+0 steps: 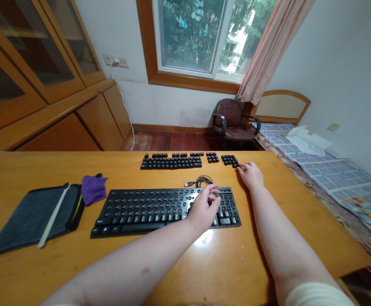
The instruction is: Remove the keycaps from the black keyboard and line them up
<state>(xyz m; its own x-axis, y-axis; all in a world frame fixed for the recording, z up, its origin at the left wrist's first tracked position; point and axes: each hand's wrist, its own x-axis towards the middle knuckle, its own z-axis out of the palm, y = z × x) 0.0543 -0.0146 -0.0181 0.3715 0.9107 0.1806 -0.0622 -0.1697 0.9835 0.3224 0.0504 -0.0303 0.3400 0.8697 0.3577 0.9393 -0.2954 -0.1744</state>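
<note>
A black keyboard (134,229) lies on the wooden desk in front of me, with most of its keycaps off and keycaps still on in its lower rows. My left hand (204,206) is over its right part, fingers loosely bent and apart, with nothing visible in them. Farther back, loose black keycaps (172,162) lie in rows that follow a keyboard layout. At the right end is the number-pad group of keycaps (229,160). My right hand (249,173) reaches to that group's right edge, its thumb and fingertips closed on a keycap (237,165).
A coiled black USB cable (204,181) lies just behind the keyboard. To the left are a dark grey pouch (22,216), a pale flat stick (54,216) on it, and a purple cloth (94,190). Beyond the desk (179,272) stand an office chair (231,119) and a bed (328,165).
</note>
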